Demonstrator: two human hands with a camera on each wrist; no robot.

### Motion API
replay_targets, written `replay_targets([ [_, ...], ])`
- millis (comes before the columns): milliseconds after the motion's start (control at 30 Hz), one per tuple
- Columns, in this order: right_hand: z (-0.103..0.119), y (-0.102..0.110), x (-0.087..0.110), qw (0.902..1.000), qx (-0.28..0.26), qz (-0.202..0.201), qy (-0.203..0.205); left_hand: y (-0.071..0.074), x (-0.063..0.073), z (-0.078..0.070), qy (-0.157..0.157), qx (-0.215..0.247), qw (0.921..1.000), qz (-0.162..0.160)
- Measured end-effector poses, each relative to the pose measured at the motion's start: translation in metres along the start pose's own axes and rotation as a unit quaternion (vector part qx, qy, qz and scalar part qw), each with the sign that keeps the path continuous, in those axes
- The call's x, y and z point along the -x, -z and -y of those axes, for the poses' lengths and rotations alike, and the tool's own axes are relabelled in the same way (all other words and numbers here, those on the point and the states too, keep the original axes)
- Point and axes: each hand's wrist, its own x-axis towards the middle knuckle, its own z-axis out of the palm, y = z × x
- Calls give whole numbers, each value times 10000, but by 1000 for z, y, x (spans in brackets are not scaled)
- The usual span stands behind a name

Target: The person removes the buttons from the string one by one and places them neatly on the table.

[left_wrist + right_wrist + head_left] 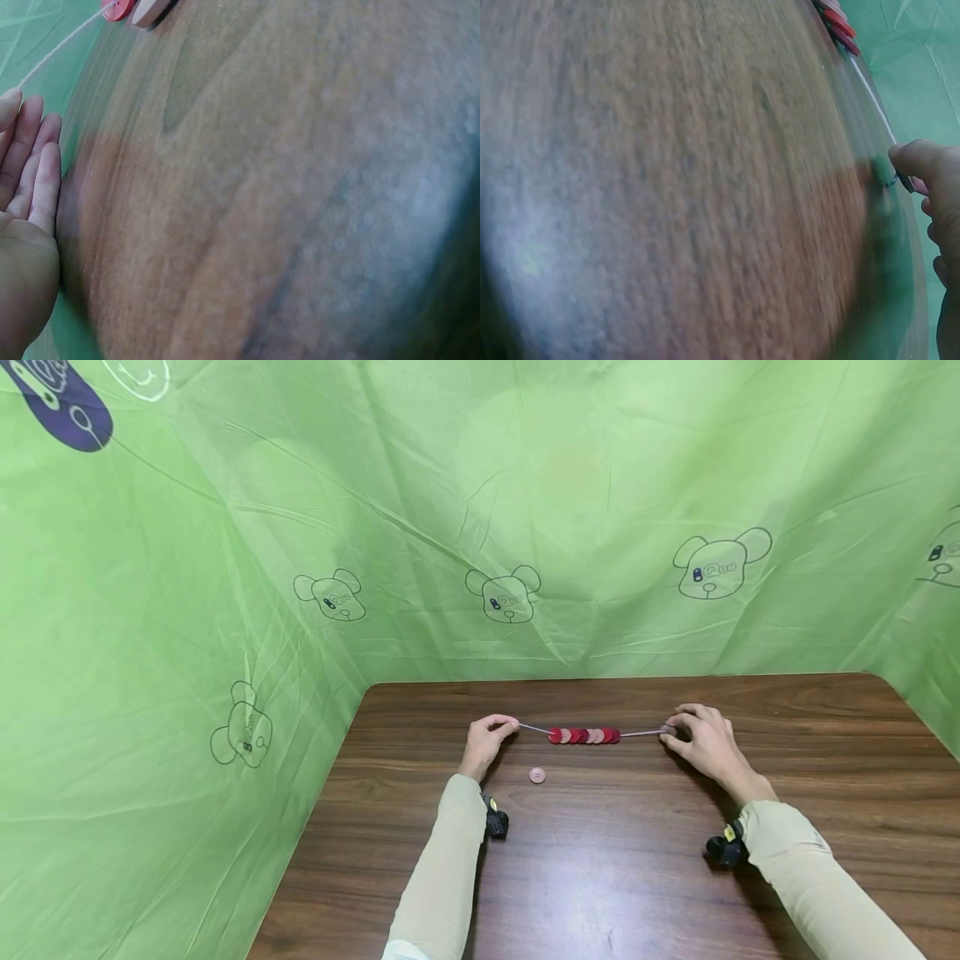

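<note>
A row of overlapping red, pink and dark red buttons (585, 736) is threaded on a pale string (641, 733), near the far side of the table. My left hand (487, 745) pinches the string's left end between thumb and forefinger, and its other fingers extend in the left wrist view. At the other end, my right hand (705, 742) grips the string between thumb and fingers. A small dark piece (906, 182) shows beneath the right thumb in the right wrist view. Just below the row's left end lies a loose pink button (537, 775).
The brown wooden table (600, 877) has rounded far corners. A green cloth (420, 527) printed with bear heads hangs behind it and along both sides. Each wrist wears a small black camera, such as the left one (496, 820).
</note>
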Motion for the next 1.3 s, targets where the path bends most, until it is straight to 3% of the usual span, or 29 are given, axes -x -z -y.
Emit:
replay_targets([
  [900, -11, 4, 4, 9995, 200, 81, -220, 1, -4, -1, -4, 16, 10000, 1],
  [1300, -15, 13, 5, 9990, 134, -145, -401, 1, -3, -2, 4, -22, 10000, -15],
])
